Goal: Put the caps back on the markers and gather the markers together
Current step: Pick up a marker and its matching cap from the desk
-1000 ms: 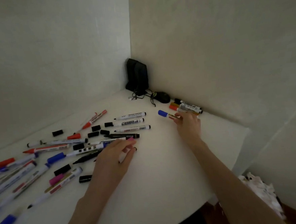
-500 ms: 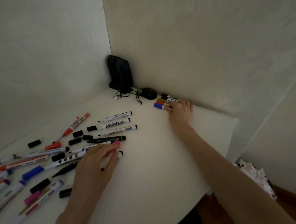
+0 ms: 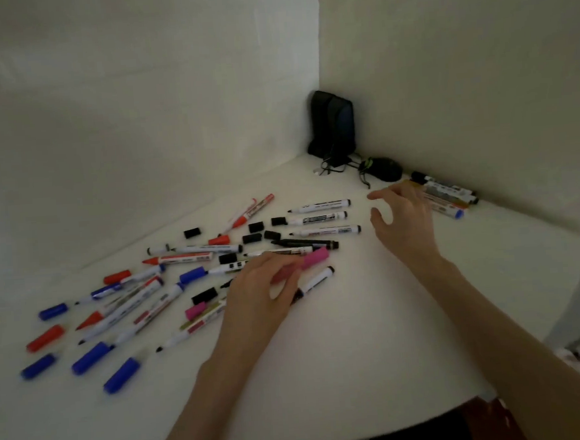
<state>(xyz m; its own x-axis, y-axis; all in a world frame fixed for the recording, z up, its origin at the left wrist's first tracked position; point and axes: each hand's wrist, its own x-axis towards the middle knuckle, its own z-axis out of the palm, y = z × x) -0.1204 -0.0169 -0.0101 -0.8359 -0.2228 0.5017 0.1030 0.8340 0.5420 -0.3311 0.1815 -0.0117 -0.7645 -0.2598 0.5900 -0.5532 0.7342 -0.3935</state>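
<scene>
Pink marker, cap pointing upper-right, gripped by left fingers; right fingers spread.

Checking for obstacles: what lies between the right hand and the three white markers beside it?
Head view: only bare table separates right hand from white markers.

Two plain pale walls meet in a corner behind the white desk. A black speaker and a mouse sit there in dim light.
</scene>
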